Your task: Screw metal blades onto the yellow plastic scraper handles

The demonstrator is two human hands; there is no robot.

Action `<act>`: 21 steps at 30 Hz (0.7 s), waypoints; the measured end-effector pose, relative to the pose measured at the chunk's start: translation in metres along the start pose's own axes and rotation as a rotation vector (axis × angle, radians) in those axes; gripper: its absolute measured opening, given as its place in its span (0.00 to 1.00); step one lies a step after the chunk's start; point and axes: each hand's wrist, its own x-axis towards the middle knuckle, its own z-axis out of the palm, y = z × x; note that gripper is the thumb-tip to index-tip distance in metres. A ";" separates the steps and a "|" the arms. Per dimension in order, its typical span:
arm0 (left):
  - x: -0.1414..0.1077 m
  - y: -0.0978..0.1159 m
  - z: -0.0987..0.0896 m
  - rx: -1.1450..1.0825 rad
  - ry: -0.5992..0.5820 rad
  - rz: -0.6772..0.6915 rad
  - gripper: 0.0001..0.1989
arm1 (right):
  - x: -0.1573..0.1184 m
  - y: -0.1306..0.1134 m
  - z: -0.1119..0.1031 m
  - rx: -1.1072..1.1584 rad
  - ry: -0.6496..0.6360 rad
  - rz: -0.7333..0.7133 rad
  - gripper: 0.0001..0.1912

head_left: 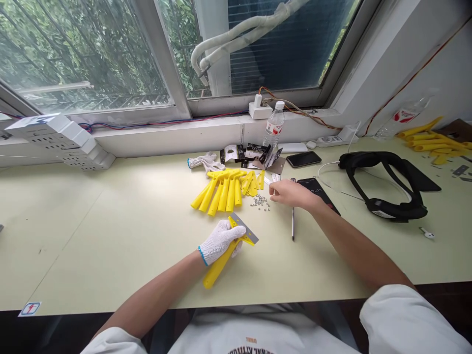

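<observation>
My left hand, in a white glove, grips a yellow scraper with a grey blade at its upper end. The handle points down toward the table's front edge. My right hand is bare, its fingers bent together beside a scatter of small metal nuts or screws; whatever the fingertips hold is too small to name. Several yellow handles lie in a row behind my left hand, with small yellow plates to their right. A screwdriver lies under my right wrist.
Behind the handles are a white glove, black packaging and a water bottle. Two phones, a black headset and an earbud lie to the right. White boxes stand at the back left.
</observation>
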 end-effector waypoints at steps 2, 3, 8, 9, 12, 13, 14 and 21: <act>0.000 0.000 0.000 -0.010 -0.002 0.003 0.21 | 0.006 0.001 0.008 0.012 0.011 -0.035 0.03; 0.000 0.000 0.000 -0.014 -0.001 0.005 0.20 | 0.009 0.000 0.013 0.017 0.031 -0.045 0.03; 0.001 -0.001 -0.001 0.003 0.006 0.007 0.22 | 0.023 -0.012 0.034 0.015 0.209 -0.080 0.16; 0.001 -0.001 -0.002 0.010 0.007 0.006 0.22 | 0.026 -0.014 0.037 0.002 0.246 -0.121 0.19; 0.001 -0.002 -0.002 0.018 0.002 0.006 0.23 | 0.037 -0.017 0.043 -0.052 0.346 -0.319 0.25; 0.001 -0.002 -0.002 0.016 0.000 0.006 0.23 | 0.041 -0.017 0.044 -0.070 0.363 -0.379 0.27; 0.002 -0.003 -0.002 0.016 0.000 0.006 0.23 | 0.045 -0.017 0.045 -0.085 0.366 -0.421 0.27; 0.003 -0.005 -0.005 0.025 -0.006 0.010 0.23 | 0.064 -0.014 0.058 -0.147 0.308 -0.480 0.28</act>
